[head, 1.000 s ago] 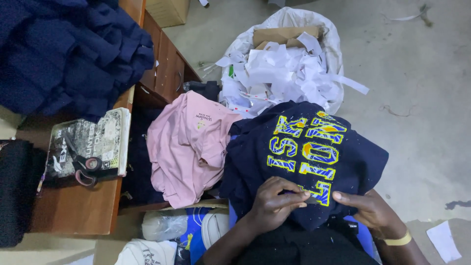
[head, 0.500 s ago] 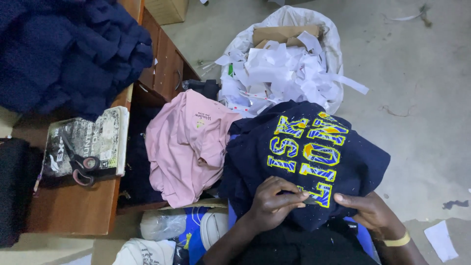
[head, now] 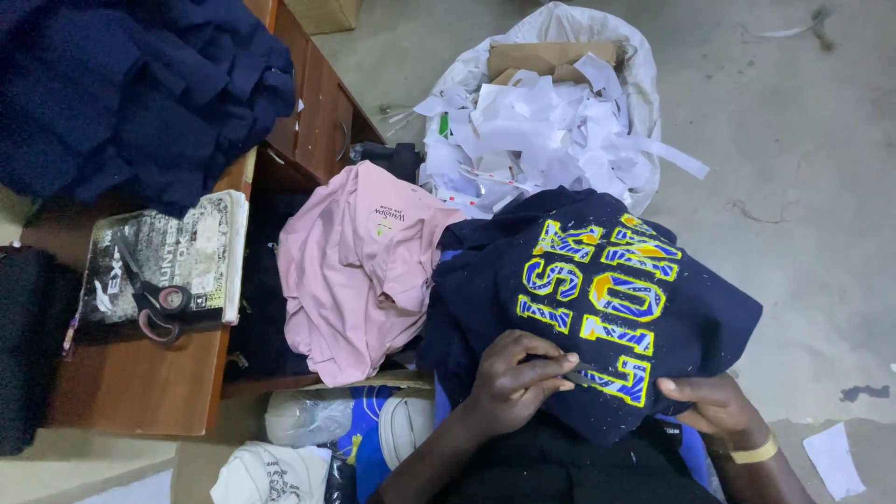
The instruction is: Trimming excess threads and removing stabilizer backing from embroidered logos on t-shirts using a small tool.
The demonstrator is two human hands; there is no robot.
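The navy blue cloth garment with yellow-and-blue stitched lettering (head: 597, 308) lay spread over the person's lap, lettering upward. The left hand (head: 513, 378) was closed in a pinch on a thin dark tool (head: 583, 376), its tip touching the lowest yellow letter. The right hand (head: 705, 403), with a yellow wristband (head: 754, 452), was closed on the garment's edge, keeping the cloth flat. Judged step: picking or trimming at the lettering, mid-work. The next move would likely call for taut fabric and a steady tip. A pink cotton shirt (head: 359, 271) lay just beside; a white sack of paper scraps (head: 551, 131) beyond; black-handled scissors (head: 154, 303) rested on a printed book (head: 201, 252) on the wooden desk (head: 140, 387).
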